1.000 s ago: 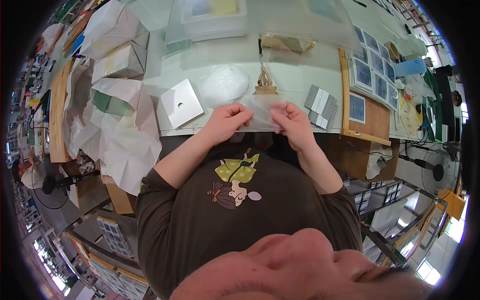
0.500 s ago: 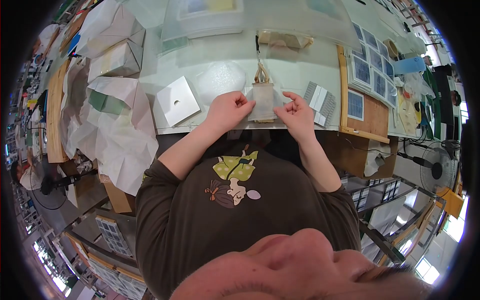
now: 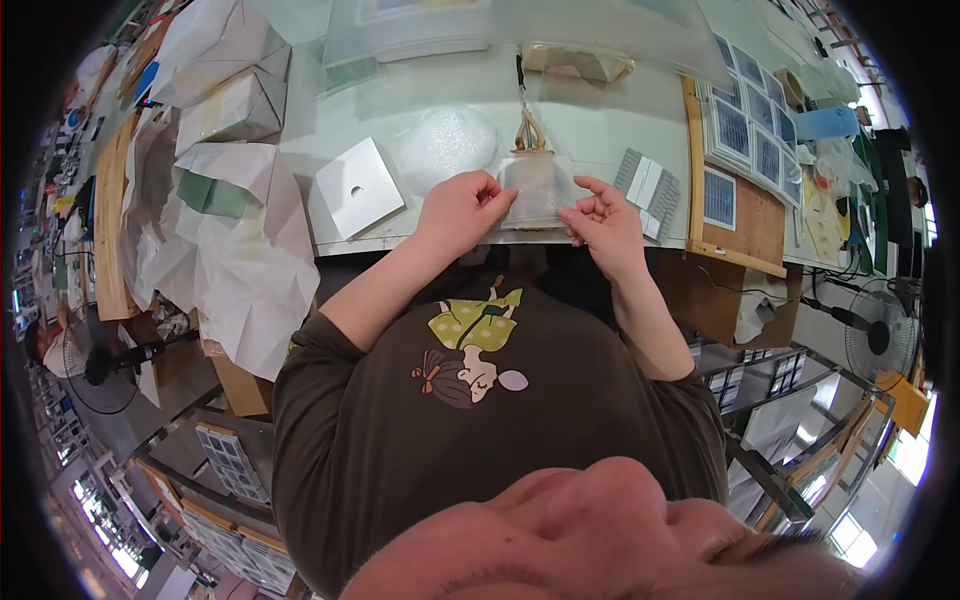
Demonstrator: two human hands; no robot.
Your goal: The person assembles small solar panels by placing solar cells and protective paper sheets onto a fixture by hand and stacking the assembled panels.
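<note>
Between my hands, at the table's front edge, a small square translucent sheet lies over a flat pad-like piece with a brown looped handle or cord at its far end. My left hand is closed at the sheet's left edge, thumb against curled fingers. At the right edge, my right hand pinches the sheet low down, with its index finger lifted away. A white square plate with a small central hole lies left of my left hand. Beyond it sits a rounded heap of glistening clear material.
A grey striped stack lies right of my right hand. Farther right, a wooden-edged board carries blue-grey panels. A large translucent cover spans the back. Crumpled white paper and wrapped boxes fill the left.
The translucent sheet now looks wider and flatter between my hands. My right hand has shifted slightly right, and the view has moved a little.
</note>
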